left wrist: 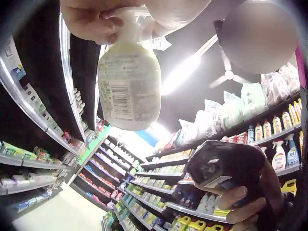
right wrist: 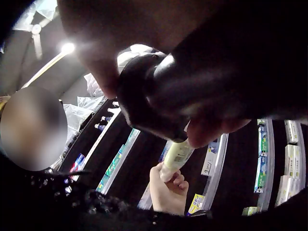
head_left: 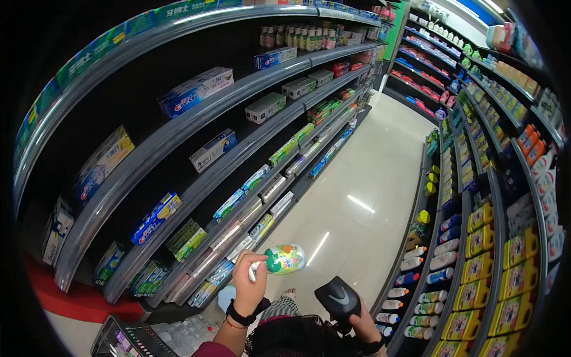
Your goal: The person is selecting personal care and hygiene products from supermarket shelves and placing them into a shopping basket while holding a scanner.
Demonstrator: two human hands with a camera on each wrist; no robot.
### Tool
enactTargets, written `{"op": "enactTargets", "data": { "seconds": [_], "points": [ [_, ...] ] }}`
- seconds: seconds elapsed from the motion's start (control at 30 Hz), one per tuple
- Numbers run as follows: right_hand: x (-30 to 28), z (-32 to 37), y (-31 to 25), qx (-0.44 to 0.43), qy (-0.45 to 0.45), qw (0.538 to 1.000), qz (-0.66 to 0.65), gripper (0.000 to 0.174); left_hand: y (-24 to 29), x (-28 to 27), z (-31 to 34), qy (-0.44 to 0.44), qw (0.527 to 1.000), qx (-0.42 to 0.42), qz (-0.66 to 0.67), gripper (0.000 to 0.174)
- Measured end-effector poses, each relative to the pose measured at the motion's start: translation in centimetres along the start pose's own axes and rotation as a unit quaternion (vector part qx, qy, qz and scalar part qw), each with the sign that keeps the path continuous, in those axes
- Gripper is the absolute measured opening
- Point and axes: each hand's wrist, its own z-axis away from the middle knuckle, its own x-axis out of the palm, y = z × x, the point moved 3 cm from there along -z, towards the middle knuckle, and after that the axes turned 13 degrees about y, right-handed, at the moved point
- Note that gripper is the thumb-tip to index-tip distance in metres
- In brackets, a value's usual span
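Observation:
My left hand (head_left: 249,279) grips the white neck of a pump bottle (head_left: 285,259) with a green and yellow label, held out over the aisle. In the left wrist view the bottle's back (left wrist: 129,86) shows a barcode, with fingers (left wrist: 98,24) curled round its top. My right hand (head_left: 363,323) holds a black device (head_left: 338,297) by its handle, to the right of the bottle and apart from it. The right wrist view has the dark device (right wrist: 149,96) close up, with the left hand (right wrist: 168,190) and bottle (right wrist: 178,155) beyond it.
Curved shelves (head_left: 178,125) with toothpaste boxes stand on the left. Shelves of bottles and yellow jugs (head_left: 476,244) line the right side. A tiled aisle floor (head_left: 357,178) runs between them. At the lower left are a dark-edged tray (head_left: 140,335) and clear plastic items (head_left: 184,334).

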Motion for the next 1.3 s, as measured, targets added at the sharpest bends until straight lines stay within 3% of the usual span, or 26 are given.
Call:
{"op": "enactTargets", "data": {
  "seconds": [0.23, 0.3, 0.37, 0.43, 0.5, 0.7, 0.77, 0.83, 0.9, 1.13, 1.3],
  "points": [
    [-2.1, -13.1, -5.3, -0.025, -0.007, 0.999, 0.038, 0.101, -2.3, 8.6, -8.5, 0.003, 0.997, 0.064, -0.052, 0.01],
    [-3.6, -14.7, -4.6, -0.002, -0.004, 1.0, 0.027, 0.1, -2.5, 10.5, -9.7, -0.011, 0.995, 0.069, -0.073, 0.01],
    [-6.3, -17.5, -2.6, -0.035, 0.011, 0.999, 0.033, 0.105, -3.6, 13.2, -10.9, -0.066, 0.992, 0.04, -0.095, 0.01],
    [-8.4, -19.5, -2.6, 0.098, 0.049, 0.994, 0.023, 0.088, -4.4, 16.7, -12.0, -0.053, 0.993, 0.049, -0.091, 0.01],
    [-10.4, -23.6, -5.1, 0.077, 0.035, 0.996, 0.017, 0.087, -4.6, 20.9, -13.2, -0.077, 0.99, 0.025, -0.112, 0.009],
    [-19.1, -36.1, -11.7, 0.057, -0.002, 0.998, -0.005, 0.077, -4.2, 34.9, -18.1, -0.089, 0.979, 0.098, -0.156, 0.019],
    [-21.3, -39.6, -15.7, 0.044, 0.009, 0.999, -0.02, 0.074, -3.9, 39.9, -19.9, -0.117, 0.971, 0.083, -0.191, 0.019],
    [-23.5, -43.3, -20.0, -0.029, 0.007, 0.999, -0.038, 0.072, -3.1, 44.6, -22.3, -0.12, 0.97, 0.091, -0.19, 0.019],
    [-26.0, -47.1, -22.8, -0.023, -0.012, 0.998, -0.051, 0.069, -1.9, 48.4, -24.6, -0.127, 0.973, 0.092, -0.168, 0.021],
    [-30.6, -58.4, -28.1, 0.023, -0.008, 0.999, -0.039, 0.07, -2.3, 56.6, -29.6, -0.076, 0.97, 0.088, -0.212, 0.026],
    [-29.4, -66.5, -29.6, 0.024, -0.027, 0.999, -0.021, 0.069, -7.8, 60.7, -34.9, -0.06, 0.974, 0.048, -0.215, 0.034]
  ]
}}
